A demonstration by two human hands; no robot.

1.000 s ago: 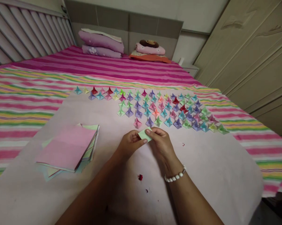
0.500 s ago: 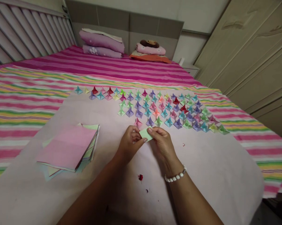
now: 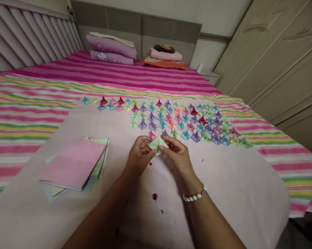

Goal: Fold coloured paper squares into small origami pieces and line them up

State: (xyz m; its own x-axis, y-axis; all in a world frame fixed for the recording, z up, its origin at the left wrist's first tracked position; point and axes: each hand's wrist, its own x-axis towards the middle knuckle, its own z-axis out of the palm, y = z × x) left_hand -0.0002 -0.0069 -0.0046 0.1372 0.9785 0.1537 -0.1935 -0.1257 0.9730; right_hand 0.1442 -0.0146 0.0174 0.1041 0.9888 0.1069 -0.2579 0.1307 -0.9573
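Note:
A pale green folded paper is held up between my two hands, in a diamond shape with a crease down its middle. My left hand pinches its left corner, thumb in front. On the other side, my right hand grips the right part with the thumb on its face and fingers behind. Just beyond my hands stand rows of small folded paper shapes in many colours. A stack of square paper sheets, pink on top, lies to the left.
A pale sheet covers the work surface over a striped bedspread. Small red scraps lie near my forearms. Folded bedding and a pink pillow-like bundle rest by the headboard. A wardrobe stands at right.
The green paper has turned from a slanted strip-like rectangle to a diamond facing me, its middle crease now showing. Both hands still hold it and have shifted slightly left.

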